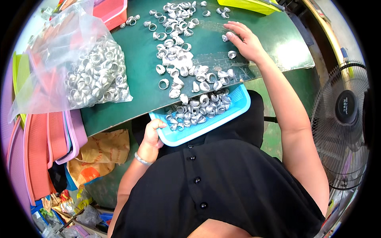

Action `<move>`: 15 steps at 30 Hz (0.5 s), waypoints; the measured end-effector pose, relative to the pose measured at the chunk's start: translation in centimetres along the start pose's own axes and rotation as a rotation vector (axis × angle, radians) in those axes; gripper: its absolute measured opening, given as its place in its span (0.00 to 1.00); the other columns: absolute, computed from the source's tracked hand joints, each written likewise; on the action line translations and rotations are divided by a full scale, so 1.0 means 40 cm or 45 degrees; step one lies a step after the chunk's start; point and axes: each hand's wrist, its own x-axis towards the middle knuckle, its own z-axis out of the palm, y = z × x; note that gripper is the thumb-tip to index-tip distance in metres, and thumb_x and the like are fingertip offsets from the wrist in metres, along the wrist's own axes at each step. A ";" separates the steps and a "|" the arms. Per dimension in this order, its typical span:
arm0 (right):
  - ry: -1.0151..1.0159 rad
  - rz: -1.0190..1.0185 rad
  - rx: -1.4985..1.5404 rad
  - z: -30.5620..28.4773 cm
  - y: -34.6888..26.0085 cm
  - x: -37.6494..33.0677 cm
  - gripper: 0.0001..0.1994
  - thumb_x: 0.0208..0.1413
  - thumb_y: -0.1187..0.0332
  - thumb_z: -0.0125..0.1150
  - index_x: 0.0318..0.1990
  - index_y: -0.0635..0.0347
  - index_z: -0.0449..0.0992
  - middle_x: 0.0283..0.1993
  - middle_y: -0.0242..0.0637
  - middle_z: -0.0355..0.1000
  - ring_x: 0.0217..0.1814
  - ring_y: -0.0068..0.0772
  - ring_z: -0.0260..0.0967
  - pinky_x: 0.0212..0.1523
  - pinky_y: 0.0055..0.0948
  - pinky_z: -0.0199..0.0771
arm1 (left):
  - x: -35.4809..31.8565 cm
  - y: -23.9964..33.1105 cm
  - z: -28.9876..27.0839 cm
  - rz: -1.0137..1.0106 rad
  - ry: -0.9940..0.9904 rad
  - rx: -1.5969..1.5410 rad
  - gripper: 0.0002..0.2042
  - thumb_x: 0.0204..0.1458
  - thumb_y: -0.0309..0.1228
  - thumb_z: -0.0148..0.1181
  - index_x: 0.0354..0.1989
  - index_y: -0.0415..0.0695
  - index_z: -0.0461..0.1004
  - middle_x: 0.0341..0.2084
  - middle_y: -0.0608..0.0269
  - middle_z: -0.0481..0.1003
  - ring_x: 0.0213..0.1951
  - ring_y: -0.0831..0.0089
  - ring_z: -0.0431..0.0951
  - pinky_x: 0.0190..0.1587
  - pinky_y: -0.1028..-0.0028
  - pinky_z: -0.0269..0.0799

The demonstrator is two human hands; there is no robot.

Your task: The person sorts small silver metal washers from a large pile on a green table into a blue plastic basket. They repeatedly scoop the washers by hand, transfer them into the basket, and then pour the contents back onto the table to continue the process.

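Observation:
My left hand grips the left end of a light blue plastic basket. This basket sits at my lap, its far side tucked against the table edge, with a heap of silver rings inside. Over the right part of the green table, my right hand reaches out, fingers stretched and apart. By its thumb tip lies one silver ring; another single ring rests just below the hand. A long spread of loose silver rings covers the table's middle, running down to its front edge above the basket.
A clear plastic bag full of rings lies at the table's left. Behind it stands a pink basket, and a yellow-green basket is at the far edge. Stacked coloured baskets crowd the left; a fan stands right.

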 end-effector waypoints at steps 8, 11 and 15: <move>-0.382 -0.227 0.377 0.042 -0.124 -0.091 0.15 0.51 0.65 0.55 0.46 0.58 0.71 0.46 0.42 0.69 0.53 0.41 0.63 0.53 0.35 0.63 | -0.002 -0.007 -0.002 -0.003 0.033 -0.007 0.18 0.33 0.23 0.48 0.38 0.32 0.68 0.32 0.53 0.73 0.35 0.61 0.74 0.43 0.65 0.70; -0.401 -0.334 0.402 0.036 -0.210 -0.134 0.15 0.48 0.67 0.57 0.44 0.61 0.72 0.45 0.44 0.69 0.53 0.46 0.63 0.53 0.37 0.62 | -0.007 -0.007 0.001 -0.011 0.023 -0.001 0.19 0.33 0.22 0.48 0.39 0.32 0.68 0.33 0.53 0.73 0.35 0.61 0.74 0.43 0.65 0.70; -0.621 -0.409 0.664 -0.002 -0.259 -0.197 0.15 0.46 0.70 0.58 0.43 0.63 0.72 0.45 0.42 0.70 0.55 0.46 0.63 0.54 0.38 0.62 | -0.010 -0.009 -0.002 -0.049 -0.044 0.005 0.19 0.33 0.22 0.48 0.39 0.32 0.68 0.33 0.52 0.73 0.35 0.61 0.75 0.42 0.65 0.71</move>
